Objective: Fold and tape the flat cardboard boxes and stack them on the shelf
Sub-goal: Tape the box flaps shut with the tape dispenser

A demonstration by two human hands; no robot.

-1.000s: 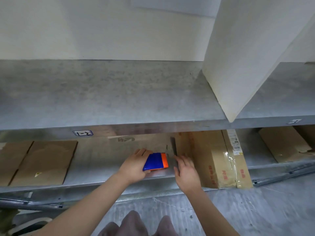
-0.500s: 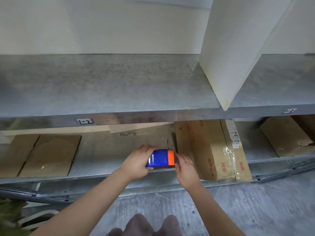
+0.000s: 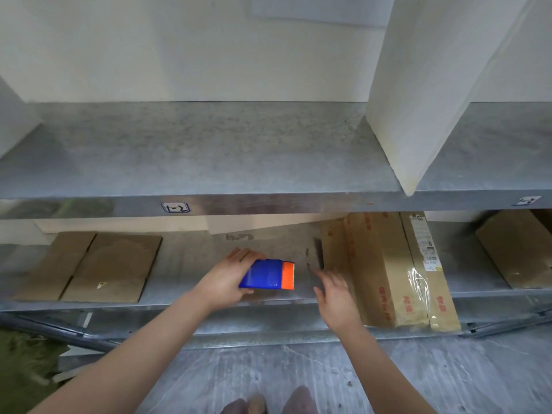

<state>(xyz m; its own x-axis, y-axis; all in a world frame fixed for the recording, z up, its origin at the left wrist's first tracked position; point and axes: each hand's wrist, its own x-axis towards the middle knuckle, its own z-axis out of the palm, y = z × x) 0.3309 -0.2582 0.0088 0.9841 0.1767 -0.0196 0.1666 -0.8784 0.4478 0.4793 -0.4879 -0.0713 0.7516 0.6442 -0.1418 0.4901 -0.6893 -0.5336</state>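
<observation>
L hand [image 3: 222,283] grips a blue tape dispenser [image 3: 263,274], fingers above and thumb below, orange cutter end pointing R. R hand [image 3: 337,297] is spread and loose w/ nothing in it, just R of the cutter. Both sit over a flat cardboard box [image 3: 268,242] on the lower shelf [image 3: 182,273]. The wrapped bundle of flat cardboard boxes [image 3: 382,264] lies right beside the R hand (contact: can't tell), long axis front-to-back, near end past the shelf lip. So R hand is prob. nearer for pulling a flat, L being busy w/ the dispenser.
</observation>
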